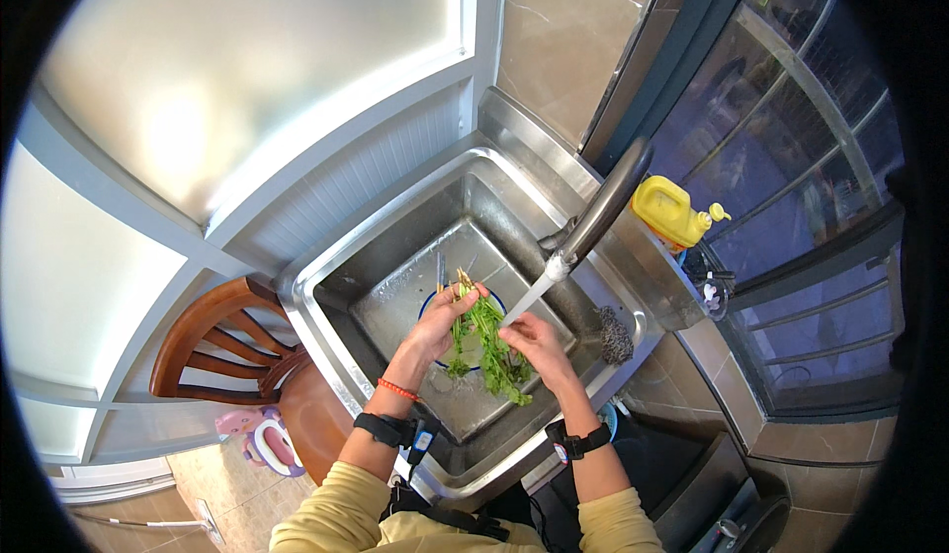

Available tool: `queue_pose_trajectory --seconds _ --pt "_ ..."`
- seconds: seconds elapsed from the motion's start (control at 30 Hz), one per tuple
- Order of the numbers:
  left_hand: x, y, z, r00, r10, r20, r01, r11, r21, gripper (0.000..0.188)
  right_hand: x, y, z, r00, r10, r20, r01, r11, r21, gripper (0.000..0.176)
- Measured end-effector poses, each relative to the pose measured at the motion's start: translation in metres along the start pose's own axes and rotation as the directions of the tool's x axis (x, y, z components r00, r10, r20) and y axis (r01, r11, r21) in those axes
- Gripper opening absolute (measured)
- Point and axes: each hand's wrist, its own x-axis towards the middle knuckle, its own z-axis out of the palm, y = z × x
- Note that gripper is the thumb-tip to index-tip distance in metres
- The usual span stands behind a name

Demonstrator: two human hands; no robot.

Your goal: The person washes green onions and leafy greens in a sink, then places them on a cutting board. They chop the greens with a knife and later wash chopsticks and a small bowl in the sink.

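A bunch of leafy green herbs (489,334) hangs over the sink, its pale root ends up and its leaves down. My left hand (442,321) grips the stems near the roots. At the right side of the bunch, my right hand (535,342) has its thumb and fingers closed on the greens. Water runs from the curved metal faucet (604,208) down beside my right fingers. Below the herbs, a round blue-rimmed bowl (424,307) sits in the stainless steel sink (404,271); its contents are mostly hidden.
A dark scouring pad (614,336) lies on the sink's right rim. A yellow plastic jug (667,212) stands on the ledge behind the faucet. Left of the sink is a wooden chair (215,349), with a pink and purple child's potty seat (273,445) on the floor near it.
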Motion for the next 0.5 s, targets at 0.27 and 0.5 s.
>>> queue_pose_trajectory --seconds 0.27,0.5 --pt "0.0 0.001 0.007 0.999 -0.004 0.033 -0.001 0.985 0.171 0.015 -0.002 0.006 -0.003 0.999 0.043 -0.024 -0.043 0.999 -0.007 0.023" --pt "0.005 -0.01 0.007 0.999 0.043 -0.014 -0.038 0.957 0.287 0.017 -0.005 0.0 -0.003 0.985 0.154 0.074 -0.162 0.979 0.121 0.029"
